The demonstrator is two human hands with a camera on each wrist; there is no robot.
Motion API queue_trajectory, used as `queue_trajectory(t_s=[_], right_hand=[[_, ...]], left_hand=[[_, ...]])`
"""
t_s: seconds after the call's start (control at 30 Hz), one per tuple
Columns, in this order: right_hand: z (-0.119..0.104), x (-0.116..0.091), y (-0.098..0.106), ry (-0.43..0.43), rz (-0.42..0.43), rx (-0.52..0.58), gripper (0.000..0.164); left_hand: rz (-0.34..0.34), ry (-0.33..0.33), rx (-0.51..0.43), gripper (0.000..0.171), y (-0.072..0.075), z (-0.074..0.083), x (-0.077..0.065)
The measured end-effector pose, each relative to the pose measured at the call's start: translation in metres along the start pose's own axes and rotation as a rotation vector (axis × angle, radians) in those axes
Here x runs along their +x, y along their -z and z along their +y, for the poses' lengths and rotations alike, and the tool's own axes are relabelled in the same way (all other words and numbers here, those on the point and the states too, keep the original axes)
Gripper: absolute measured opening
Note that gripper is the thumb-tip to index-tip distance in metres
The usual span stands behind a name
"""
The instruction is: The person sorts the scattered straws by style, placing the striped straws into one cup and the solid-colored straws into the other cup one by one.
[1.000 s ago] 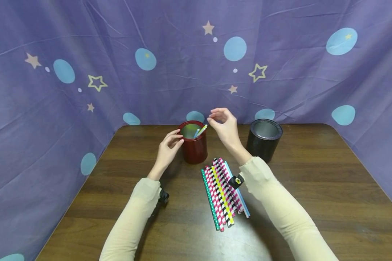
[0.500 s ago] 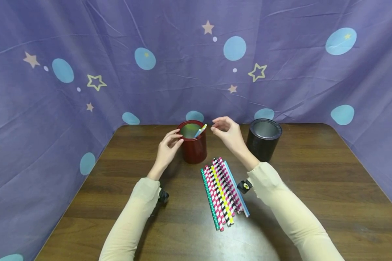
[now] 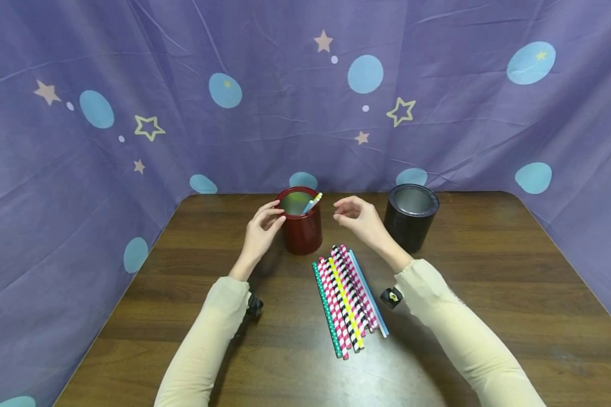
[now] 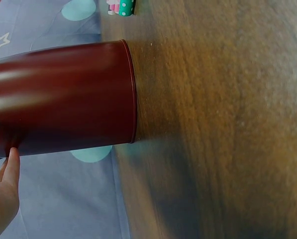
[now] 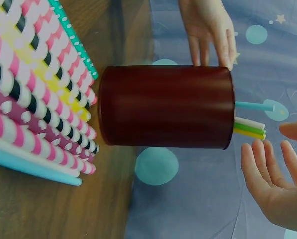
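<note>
A dark red can [image 3: 303, 234] stands upright on the table, with several thin straws [image 3: 313, 202] leaning out over the right of its rim. In the right wrist view, light blue, white, green and yellow straw ends [image 5: 252, 130] show above the rim. My left hand [image 3: 261, 233] touches the can's left side near the top with fingers extended. Just right of the can, my right hand [image 3: 362, 222] hovers with loosely bent fingers and nothing between them. Below the hands lies a row of patterned paper straws [image 3: 343, 302]: green dotted, pink striped, black striped, yellow and light blue.
To the right of my right hand stands a black can [image 3: 411, 229], open at the top. The brown wooden table [image 3: 494, 294] runs back to a purple curtain [image 3: 285, 102] printed with stars and dots.
My right hand has moved down and to the right, away from the red can's straws. The light blue straw's end has shifted closer to the others. My left hand stays at the can.
</note>
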State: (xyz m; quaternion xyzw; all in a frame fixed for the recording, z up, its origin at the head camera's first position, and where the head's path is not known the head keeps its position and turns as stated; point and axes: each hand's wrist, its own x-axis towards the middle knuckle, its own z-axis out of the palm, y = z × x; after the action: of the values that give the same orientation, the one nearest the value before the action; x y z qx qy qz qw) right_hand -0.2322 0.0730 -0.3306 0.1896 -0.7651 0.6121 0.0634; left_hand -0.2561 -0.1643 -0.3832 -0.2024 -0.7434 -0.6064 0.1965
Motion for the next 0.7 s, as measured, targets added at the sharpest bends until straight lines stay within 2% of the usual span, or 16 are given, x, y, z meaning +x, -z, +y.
queue_trajectory(t_s=[0.27,0.7], right_hand=[[0.043,0.003,0.002,-0.001,-0.079,-0.04,0.023],[0.064,-0.009,0.006,-0.047,-0.173,-0.127,0.023]], left_hand=[[0.003,-0.01,0.013,0.02,0.0,0.0,0.0],[0.001,0.015,0.006,0.021,0.0,0.003,0.0]])
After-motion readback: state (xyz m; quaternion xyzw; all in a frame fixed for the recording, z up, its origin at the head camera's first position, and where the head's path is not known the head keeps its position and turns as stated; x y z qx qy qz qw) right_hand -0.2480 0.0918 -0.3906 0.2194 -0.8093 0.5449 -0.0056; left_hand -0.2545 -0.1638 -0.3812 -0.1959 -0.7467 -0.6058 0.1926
